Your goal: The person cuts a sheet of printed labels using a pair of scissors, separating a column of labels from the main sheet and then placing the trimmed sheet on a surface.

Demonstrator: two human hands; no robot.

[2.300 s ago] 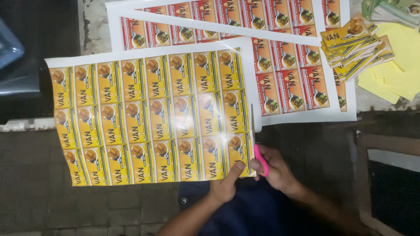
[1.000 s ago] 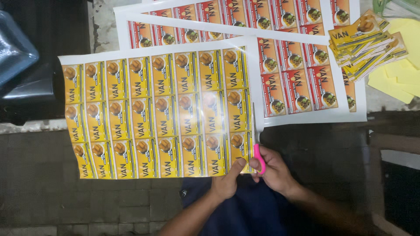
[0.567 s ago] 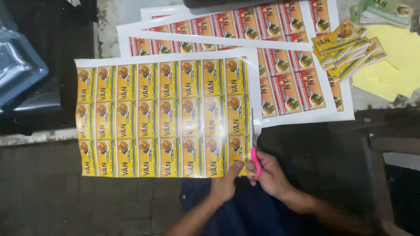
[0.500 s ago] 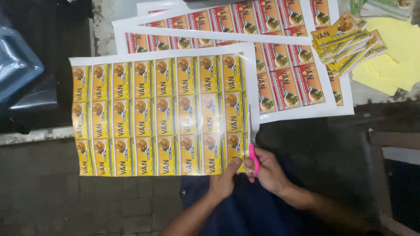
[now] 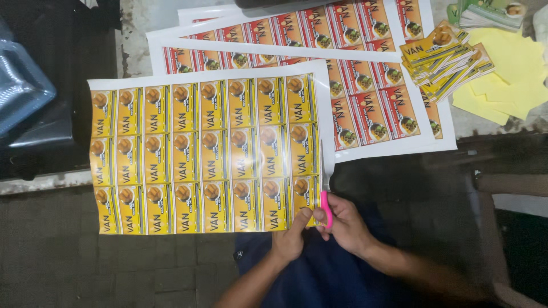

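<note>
The big yellow sheet [image 5: 205, 154] of printed labels hangs out over the dark floor, its top edge overlapping the red sheets [image 5: 365, 97] on the table [image 5: 137, 23]. A clean cut probably calls for keeping the sheet taut and running the blades straight up the white margin beside the last yellow column. The left hand [image 5: 290, 239] pinches the sheet's bottom right corner, thumb on top. The right hand [image 5: 345, 225] is clenched around the pink-handled scissors [image 5: 326, 197], just beside that pinch, blades standing in the margin.
</note>
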